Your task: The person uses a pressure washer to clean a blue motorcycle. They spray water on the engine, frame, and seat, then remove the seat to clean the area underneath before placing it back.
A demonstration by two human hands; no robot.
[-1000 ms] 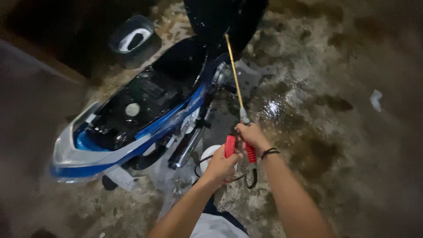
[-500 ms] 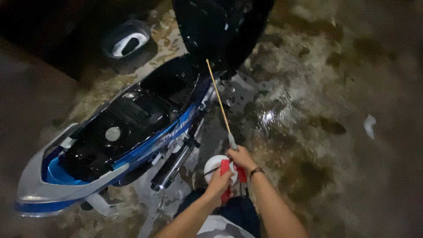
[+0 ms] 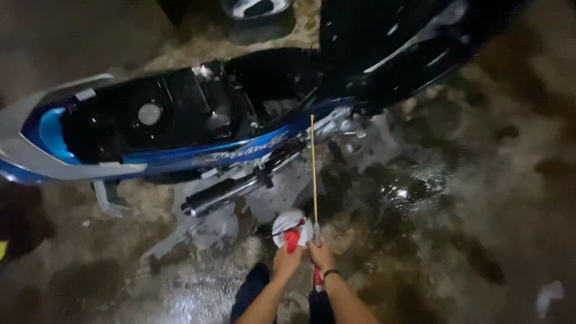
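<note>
Both my hands grip a spray wand (image 3: 312,174) with a thin brass lance and a red handle. My right hand (image 3: 322,255) holds the grip near the lance's base. My left hand (image 3: 286,259) wraps the red trigger part beside it. The lance points up the frame, its tip close to the side of a blue and silver motorbike (image 3: 198,129), which lies across the top of the view with its seat raised and the dark under-seat compartment exposed. A dark band sits on my right wrist.
The chrome exhaust pipe (image 3: 231,192) runs below the bike's body. A white round object (image 3: 288,223) lies on the wet concrete just beyond my hands. A helmet (image 3: 255,7) sits at the top edge. A white scrap (image 3: 549,294) lies at the lower right.
The view has swung left and closer over the bike. The lance has turned from leaning left to nearly straight up the frame, and my hands sit lower in view.
</note>
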